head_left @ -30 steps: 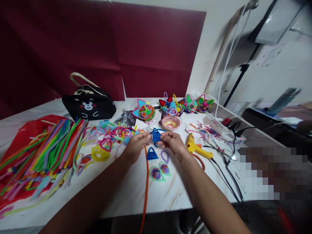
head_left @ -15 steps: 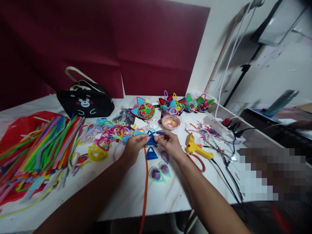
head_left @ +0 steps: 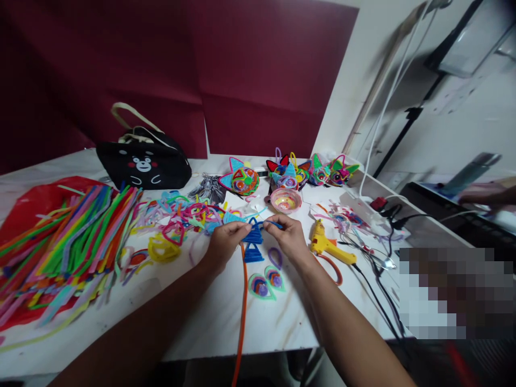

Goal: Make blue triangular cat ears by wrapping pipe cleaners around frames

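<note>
My left hand (head_left: pixel 229 243) pinches the left side of a blue pipe-cleaner triangle (head_left: pixel 253 234), holding it just above the table. Between the fingertips of my right hand (head_left: pixel 285 236) is the blue pipe cleaner (head_left: pixel 268 223) that runs from the triangle's upper part. Just below lies a second blue triangle (head_left: pixel 253 255), wound across its lower half. Nearer me are a purple loop (head_left: pixel 274 258) and two teardrop pieces (head_left: pixel 266 283) with green rims and purple centres. An orange pipe cleaner (head_left: pixel 242 312) runs from under my left hand over the table's front edge.
A yellow glue gun (head_left: pixel 330 247) with its cord lies right of my hand. Pipe cleaners (head_left: pixel 80 236) are heaped at left on red plastic. Behind stand a black bag (head_left: pixel 144 164), a bowl (head_left: pixel 286 201) and several colourful cat-like heads (head_left: pixel 244 180). Another person's hand (head_left: pixel 487 199) shows at far right.
My right hand has moved slightly away from the left, and more of the held blue triangle shows between them. The whole view has shifted a little.
</note>
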Demonstrator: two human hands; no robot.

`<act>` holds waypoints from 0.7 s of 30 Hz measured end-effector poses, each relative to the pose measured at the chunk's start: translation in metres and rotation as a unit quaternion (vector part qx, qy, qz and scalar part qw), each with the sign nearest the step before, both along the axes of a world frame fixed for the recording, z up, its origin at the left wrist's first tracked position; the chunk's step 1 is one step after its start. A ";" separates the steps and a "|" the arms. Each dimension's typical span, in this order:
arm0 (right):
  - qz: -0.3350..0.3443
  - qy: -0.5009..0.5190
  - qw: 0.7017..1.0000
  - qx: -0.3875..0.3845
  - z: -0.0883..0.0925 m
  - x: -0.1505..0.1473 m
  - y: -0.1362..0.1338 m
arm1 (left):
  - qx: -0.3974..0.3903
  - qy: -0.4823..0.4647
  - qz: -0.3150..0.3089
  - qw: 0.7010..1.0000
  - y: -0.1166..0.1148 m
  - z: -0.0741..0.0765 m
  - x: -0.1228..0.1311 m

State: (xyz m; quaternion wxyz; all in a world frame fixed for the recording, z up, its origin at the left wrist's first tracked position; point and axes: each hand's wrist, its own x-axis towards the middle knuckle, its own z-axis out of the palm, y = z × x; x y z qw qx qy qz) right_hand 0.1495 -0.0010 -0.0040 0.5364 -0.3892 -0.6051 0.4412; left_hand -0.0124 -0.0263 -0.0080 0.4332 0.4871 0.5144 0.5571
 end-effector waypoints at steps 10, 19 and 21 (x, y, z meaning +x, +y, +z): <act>-0.036 0.120 0.988 -0.096 0.000 0.002 0.005 | -0.014 -0.065 -0.011 0.998 -0.004 0.000 0.004; -0.039 0.095 0.993 -0.065 -0.002 -0.001 0.003 | -0.022 -0.093 -0.004 0.995 -0.006 0.002 0.007; -0.034 0.081 0.994 -0.059 -0.002 -0.002 0.003 | -0.023 -0.099 0.000 0.995 -0.005 0.001 0.006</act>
